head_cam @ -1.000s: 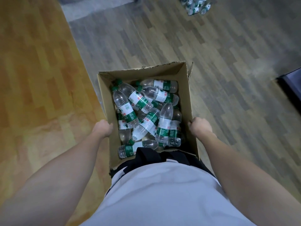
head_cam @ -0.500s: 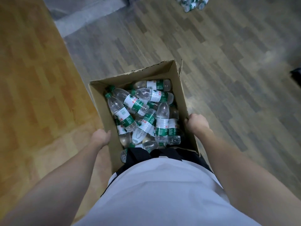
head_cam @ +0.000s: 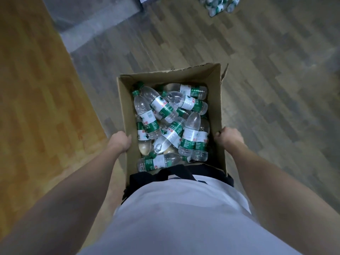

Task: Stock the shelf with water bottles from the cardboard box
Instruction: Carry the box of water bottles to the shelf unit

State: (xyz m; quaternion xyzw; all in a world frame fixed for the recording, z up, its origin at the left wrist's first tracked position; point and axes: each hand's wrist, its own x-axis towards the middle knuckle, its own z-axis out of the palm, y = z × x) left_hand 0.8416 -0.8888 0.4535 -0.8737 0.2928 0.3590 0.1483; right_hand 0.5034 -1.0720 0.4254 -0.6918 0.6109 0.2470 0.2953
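Observation:
An open cardboard box (head_cam: 214, 92) is carried in front of my body, above the floor. Inside lie several clear water bottles (head_cam: 189, 134) with green caps and green-and-white labels, piled every way. My left hand (head_cam: 120, 143) grips the box's left wall, fingers curled under and around the edge. My right hand (head_cam: 229, 138) grips the right wall the same way. No shelf is in view.
Grey wood-pattern floor (head_cam: 266, 89) lies ahead and to the right, orange-brown flooring (head_cam: 33, 107) to the left. A cluster of more bottles (head_cam: 219, 4) stands on the floor at the top edge. A grey step or base (head_cam: 95, 21) sits at the upper left.
The box and both hands have kept their grip while the floor slid past; the view has turned slightly and the bottle cluster at the top has shifted.

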